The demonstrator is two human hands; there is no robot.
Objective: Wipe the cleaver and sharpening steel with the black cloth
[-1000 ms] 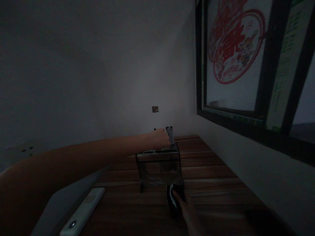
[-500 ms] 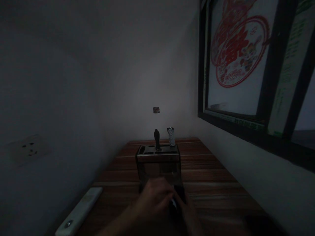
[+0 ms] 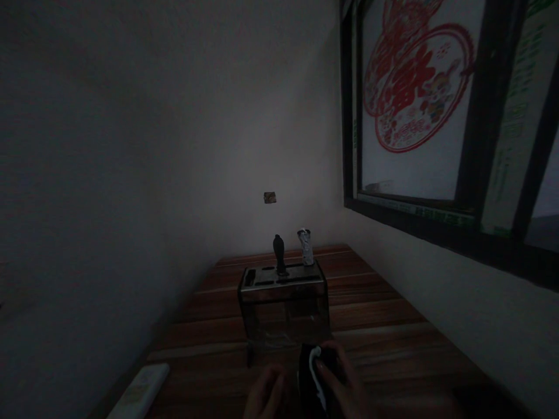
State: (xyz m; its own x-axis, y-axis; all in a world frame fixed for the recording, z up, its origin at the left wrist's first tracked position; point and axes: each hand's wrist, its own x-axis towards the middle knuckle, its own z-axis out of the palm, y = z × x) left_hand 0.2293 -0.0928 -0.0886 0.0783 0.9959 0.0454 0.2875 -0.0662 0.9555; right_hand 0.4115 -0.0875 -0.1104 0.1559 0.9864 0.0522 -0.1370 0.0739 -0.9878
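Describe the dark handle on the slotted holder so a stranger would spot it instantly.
On the wood-grain table stands a boxy holder with a slotted top. The dark handle rises upright from near the middle of that top. It is smooth and rounded, unlike the crinkled silvery piece at the holder's right end.

Left hand (image 3: pixel 265 393), one: bare, fingers partly shown, outline softened by blur. Right hand (image 3: pixel 343 381), one: bare, slender fingers shown, skin left uncovered; finer detail of both obscured by dimness.
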